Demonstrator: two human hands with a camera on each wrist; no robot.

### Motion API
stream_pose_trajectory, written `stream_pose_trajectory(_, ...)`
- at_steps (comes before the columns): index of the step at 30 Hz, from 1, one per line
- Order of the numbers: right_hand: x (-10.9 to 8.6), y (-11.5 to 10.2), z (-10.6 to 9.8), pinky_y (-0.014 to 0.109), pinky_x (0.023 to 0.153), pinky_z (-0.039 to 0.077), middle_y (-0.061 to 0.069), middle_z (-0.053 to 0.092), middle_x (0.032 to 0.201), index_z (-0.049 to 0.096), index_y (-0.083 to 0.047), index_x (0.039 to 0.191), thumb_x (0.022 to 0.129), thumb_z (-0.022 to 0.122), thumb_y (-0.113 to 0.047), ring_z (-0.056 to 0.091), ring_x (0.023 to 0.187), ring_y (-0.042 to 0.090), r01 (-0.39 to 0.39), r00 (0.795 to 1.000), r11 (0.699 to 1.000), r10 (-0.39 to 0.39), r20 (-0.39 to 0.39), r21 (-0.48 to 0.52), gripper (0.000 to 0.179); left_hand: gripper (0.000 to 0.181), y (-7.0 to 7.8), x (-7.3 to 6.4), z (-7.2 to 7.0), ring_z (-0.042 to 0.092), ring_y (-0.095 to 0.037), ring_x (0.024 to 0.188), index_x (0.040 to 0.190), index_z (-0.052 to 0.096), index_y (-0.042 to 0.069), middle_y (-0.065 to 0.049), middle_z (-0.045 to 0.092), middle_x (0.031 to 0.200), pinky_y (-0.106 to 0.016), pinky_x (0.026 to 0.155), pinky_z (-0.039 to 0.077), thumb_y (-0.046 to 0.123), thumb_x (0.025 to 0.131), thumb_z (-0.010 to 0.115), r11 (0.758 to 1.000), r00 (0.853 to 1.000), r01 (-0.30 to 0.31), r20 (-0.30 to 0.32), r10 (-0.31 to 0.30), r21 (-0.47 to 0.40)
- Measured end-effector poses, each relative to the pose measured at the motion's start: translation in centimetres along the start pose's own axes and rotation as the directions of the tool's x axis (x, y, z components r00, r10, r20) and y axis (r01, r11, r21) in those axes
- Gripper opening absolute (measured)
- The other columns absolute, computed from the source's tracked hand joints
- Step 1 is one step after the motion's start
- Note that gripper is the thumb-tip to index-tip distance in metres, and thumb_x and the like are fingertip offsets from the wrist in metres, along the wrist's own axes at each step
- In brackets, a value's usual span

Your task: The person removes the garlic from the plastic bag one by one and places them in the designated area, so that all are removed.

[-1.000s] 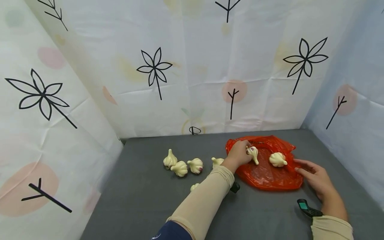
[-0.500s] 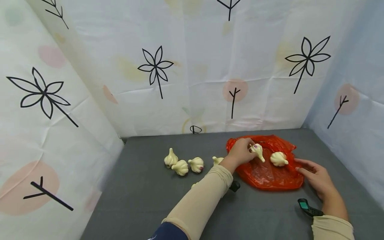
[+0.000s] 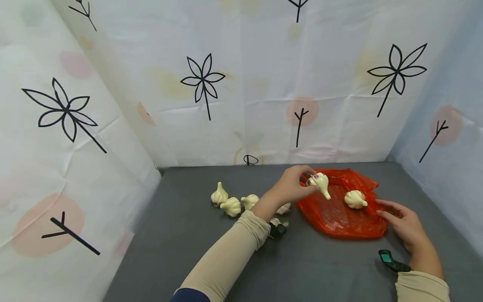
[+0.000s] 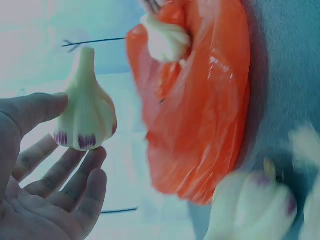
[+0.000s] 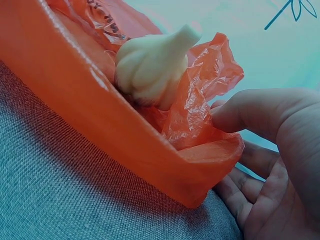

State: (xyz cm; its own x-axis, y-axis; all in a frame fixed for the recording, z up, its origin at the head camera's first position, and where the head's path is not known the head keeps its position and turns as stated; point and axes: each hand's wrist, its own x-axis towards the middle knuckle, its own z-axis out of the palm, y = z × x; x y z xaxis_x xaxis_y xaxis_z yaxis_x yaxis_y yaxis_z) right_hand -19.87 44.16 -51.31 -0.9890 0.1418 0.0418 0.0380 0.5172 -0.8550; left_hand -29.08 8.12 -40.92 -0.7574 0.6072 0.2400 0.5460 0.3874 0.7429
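My left hand holds a garlic bulb between thumb and fingers, raised over the left part of a red plastic bag. In the left wrist view this bulb has purple streaks at its base and its stem points up. The bag lies spread on the table, its edges rumpled. Another garlic bulb sits in its right part, with its stem towards my right hand. Thumb and fingers of the right hand pinch the bag's right edge, as the right wrist view shows with crumpled film at the thumb.
Several garlic bulbs lie left of the bag on the grey table, among them an upright garlic bulb. My left forearm crosses in front of some and partly hides them. Patterned cloth stands behind and at both sides.
My left hand first shifts slightly right over the bag, then up and back to the left, the garlic bulb still in its fingers. The right hand stays at the bag's edge. The view shifts slightly.
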Motion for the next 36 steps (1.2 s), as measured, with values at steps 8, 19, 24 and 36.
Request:
stream_pose_trajectory(8,0.1,0.2,0.3,0.003,0.076,0.040,-0.045,0.045,0.108,0.061,-0.005,0.148,0.107,0.065,-0.034,0.039,0.102,-0.021,-0.022,1.000,1.000,0.022,0.010,-0.007,0.050,0.035,0.4,-5.5,-4.0,0.068,-0.009,0.109,0.130,0.069,0.017,0.002,0.070,0.123,-0.035,0.098,0.059,0.026,0.098,0.078,0.995,0.999,-0.018,-0.041,0.014,-0.100)
stream_pose_trajectory(19,0.3,0.0,-0.1,0.004,0.075,0.040,-0.044,0.042,0.109,0.060,-0.008,0.150,0.108,0.063,-0.038,0.037,0.102,-0.019,-0.061,0.998,0.998,0.061,0.026,-0.021,0.052,0.035,-2.2,-13.1,-8.3,0.070,-0.014,0.113,0.131,0.070,0.022,0.005,0.070,0.126,-0.042,0.099,0.060,0.024,0.098,0.079,0.991,0.986,0.037,-0.156,-0.056,-0.125)
stream_pose_trajectory(24,0.4,-0.3,-0.2,0.004,0.075,0.040,-0.042,0.041,0.110,0.059,-0.009,0.151,0.108,0.062,-0.040,0.036,0.102,-0.018,-0.079,0.996,0.997,0.080,0.038,-0.021,0.053,0.035,-3.4,-16.4,-9.5,0.071,-0.015,0.113,0.130,0.070,0.023,0.004,0.070,0.127,-0.046,0.102,0.059,0.025,0.097,0.081,0.987,0.974,0.084,-0.197,-0.110,-0.138)
stream_pose_trajectory(36,0.2,-0.1,-0.2,0.004,0.075,0.039,-0.045,0.042,0.108,0.061,-0.013,0.150,0.107,0.063,-0.040,0.035,0.102,-0.019,-0.070,0.997,0.997,0.071,0.031,-0.026,0.051,0.035,-6.4,-22.3,-9.6,0.074,-0.013,0.107,0.127,0.071,0.020,0.000,0.072,0.125,-0.040,0.096,0.061,0.024,0.094,0.084,0.971,0.945,0.207,-0.230,-0.230,-0.122)
